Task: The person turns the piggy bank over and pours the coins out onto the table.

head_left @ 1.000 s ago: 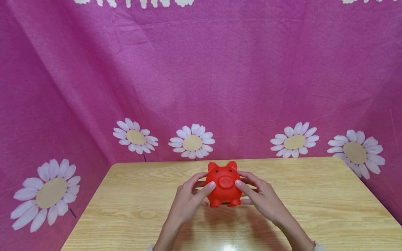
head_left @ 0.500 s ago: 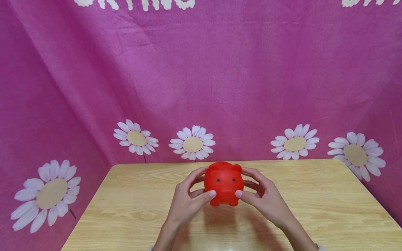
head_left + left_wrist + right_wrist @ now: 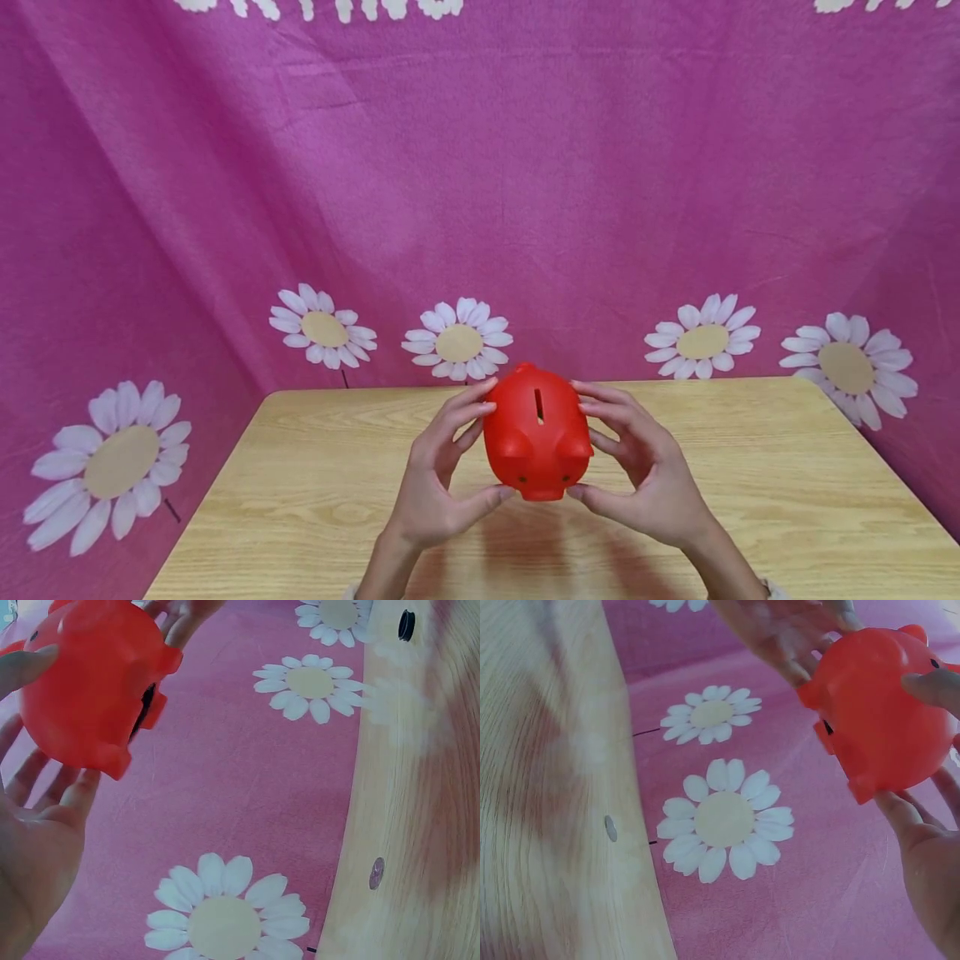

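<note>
A red piggy bank (image 3: pixel 534 442) is held up above the table between both hands. Its back is tipped toward the head camera, with the coin slot (image 3: pixel 538 406) in view and the snout low. My left hand (image 3: pixel 442 475) grips its left side, thumb by the snout and fingers along the flank. On the other side my right hand (image 3: pixel 645 467) holds it the same way. A dark patch (image 3: pixel 142 712) shows on the belly between the feet in the left wrist view; I cannot tell whether it is a hole or a plug.
The wooden table (image 3: pixel 315 500) ends at a pink cloth (image 3: pixel 480 183) printed with daisies. A small black ring-like piece (image 3: pixel 406 625) and a greyish coin-like disc (image 3: pixel 376 873) are on the table in the left wrist view. Another such disc (image 3: pixel 610 828) appears in the right wrist view.
The piggy bank has tipped forward in both hands: its face has turned down and the slotted back has come into view. Both hands have rotated with it and keep their hold.
</note>
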`<state>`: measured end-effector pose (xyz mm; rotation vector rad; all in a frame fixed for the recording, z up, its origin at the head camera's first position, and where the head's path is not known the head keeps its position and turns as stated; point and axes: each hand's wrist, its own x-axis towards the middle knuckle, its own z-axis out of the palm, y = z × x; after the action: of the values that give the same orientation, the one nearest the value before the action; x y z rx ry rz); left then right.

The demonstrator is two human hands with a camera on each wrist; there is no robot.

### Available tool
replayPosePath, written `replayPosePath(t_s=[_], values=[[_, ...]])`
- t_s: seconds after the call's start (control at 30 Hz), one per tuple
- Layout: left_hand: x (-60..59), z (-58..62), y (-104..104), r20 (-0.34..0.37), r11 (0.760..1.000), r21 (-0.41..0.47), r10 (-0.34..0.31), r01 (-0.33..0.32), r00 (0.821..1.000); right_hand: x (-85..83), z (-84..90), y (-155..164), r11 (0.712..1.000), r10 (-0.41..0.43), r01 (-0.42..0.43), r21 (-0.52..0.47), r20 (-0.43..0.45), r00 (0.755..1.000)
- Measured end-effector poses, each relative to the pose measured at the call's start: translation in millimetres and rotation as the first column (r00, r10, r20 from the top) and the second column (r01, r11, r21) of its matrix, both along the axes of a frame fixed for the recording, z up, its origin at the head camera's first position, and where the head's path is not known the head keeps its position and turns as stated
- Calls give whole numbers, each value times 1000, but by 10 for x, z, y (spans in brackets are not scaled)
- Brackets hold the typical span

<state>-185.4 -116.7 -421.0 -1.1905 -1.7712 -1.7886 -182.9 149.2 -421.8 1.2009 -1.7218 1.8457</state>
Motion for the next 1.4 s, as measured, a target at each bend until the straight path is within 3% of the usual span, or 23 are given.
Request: replayPosePath(t_s=[0.13, 0.27, 0.43, 0.57, 0.63, 0.7, 0.83, 0.87, 0.93, 1.07, 1.2, 1.3, 1.4], values=[[-7, 7, 3, -68, 1000, 5, -16, 17, 998, -8, -5, -8, 1000, 9, -10, -19, -38, 999], [-10, 10, -1, -76, 1000, 0, -11, 11, 997, -10, 4, -7, 1000, 4, -5, -11, -46, 999], [-3, 6, -19, -26, 999, -32, 26, -27, 999, -4, 13, 6, 999, -21, 22, 28, -20, 1000], [13, 10, -14, 85, 994, -65, 90, -85, 992, 5, 9, 24, 993, -64, 58, 98, 57, 996], [23, 15, 2, 192, 986, -94, 152, -137, 970, 8, 6, 25, 984, -101, 81, 157, 130, 986], [28, 17, 23, 312, 972, -130, 227, -195, 923, 7, -4, 10, 972, -146, 99, 214, 220, 964], [20, -4, 62, 484, 939, -221, 339, -262, 806, 4, -33, -61, 943, -255, 140, 301, 389, 885], [15, -17, 65, 505, 931, -251, 359, -265, 785, 2, -43, -80, 942, -268, 141, 304, 428, 863], [5, -40, 64, 525, 923, -293, 373, -248, 765, 8, -50, -111, 937, -299, 153, 313, 497, 815], [-3, -61, 66, 539, 920, -331, 366, -209, 758, 6, -42, -143, 932, -338, 177, 315, 586, 736], [-15, -71, 88, 565, 924, -330, 358, -194, 743, 0, -29, -145, 918, -374, 192, 347, 600, 708], [-11, -76, 89, 546, 918, -340, 371, -206, 752, 2, -24, -132, 924, -353, 173, 341, 590, 726], [11, -56, 88, 515, 927, -305, 353, -218, 781, 17, 0, -111, 937, -315, 159, 310, 559, 767]])
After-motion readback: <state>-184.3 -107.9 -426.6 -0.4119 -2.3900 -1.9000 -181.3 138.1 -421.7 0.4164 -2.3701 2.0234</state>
